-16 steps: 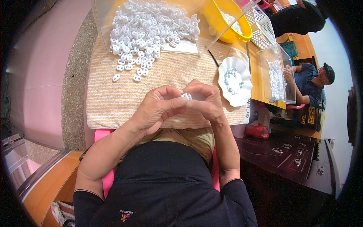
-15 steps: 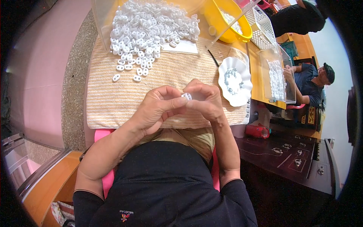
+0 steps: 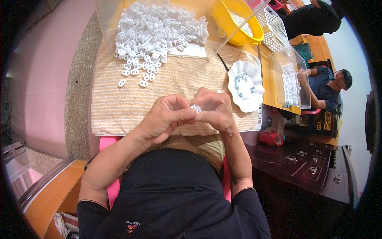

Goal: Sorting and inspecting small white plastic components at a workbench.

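Both hands meet over the near edge of a striped beige towel (image 3: 179, 79) spread on the tabletop (image 3: 278, 99), and between them sits one small white plastic ring piece (image 3: 195, 108). The left hand (image 3: 165, 119) has its fingers curled in, thumb and forefinger pinched on the piece from the left; the right hand (image 3: 213, 109) is clenched around it from the other side, fingertips pressed against the same piece, so the two hands touch there. Farther up the towel lies a big heap of like white pieces (image 3: 155, 32), with a few strays (image 3: 135, 73) scattered just below it (apart from the heap, well apart from the hands). To the right of the hands, near the towel's edge, stands a white scalloped dish (image 3: 246, 85) holding small greyish bits. Beyond it are a yellow bowl (image 3: 238, 24) and a white mesh basket (image 3: 274, 24). A clear plastic box (image 3: 292, 79) of white pieces stands on the tabletop at far right, where another person (image 3: 330, 85) sits.
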Tool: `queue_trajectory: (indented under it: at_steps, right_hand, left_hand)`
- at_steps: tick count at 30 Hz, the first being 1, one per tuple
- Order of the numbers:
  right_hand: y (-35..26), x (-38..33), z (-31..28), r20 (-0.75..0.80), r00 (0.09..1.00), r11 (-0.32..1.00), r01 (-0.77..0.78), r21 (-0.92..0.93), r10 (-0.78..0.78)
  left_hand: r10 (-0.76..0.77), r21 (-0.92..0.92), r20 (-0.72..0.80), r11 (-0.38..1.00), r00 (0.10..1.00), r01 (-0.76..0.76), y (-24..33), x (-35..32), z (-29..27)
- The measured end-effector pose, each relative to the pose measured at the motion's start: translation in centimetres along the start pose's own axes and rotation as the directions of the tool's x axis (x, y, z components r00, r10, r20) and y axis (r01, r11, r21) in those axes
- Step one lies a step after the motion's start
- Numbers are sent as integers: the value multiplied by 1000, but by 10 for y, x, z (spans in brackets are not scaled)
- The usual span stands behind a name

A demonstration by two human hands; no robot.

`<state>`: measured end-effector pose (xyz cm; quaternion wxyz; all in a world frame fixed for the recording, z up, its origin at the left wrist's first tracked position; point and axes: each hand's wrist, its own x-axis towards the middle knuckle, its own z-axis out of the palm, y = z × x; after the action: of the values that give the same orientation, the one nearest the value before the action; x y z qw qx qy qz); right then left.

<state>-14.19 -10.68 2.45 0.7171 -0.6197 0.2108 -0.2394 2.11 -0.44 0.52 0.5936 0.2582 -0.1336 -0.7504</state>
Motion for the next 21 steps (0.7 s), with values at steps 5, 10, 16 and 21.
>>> queue_trajectory:
  at_steps: [5,10,16,21]
  right_hand:
    - [-6,-2,2,20,1000,999,0,48,-1]
    - [2,-4,-1,91,995,998,31,59,-37]
    - [-4,-2,3,77,996,997,-40,64,35]
    - [6,-5,-5,40,997,998,-58,-38,60]
  left_hand:
    - [-10,-5,28,1000,1000,10,4,-3,6]
    - [10,-8,29,1000,1000,-10,-1,-3,6]
    - [12,71,29,997,999,-14,-2,2,-6]
    - [14,97,42,995,999,-18,-3,6,-6]
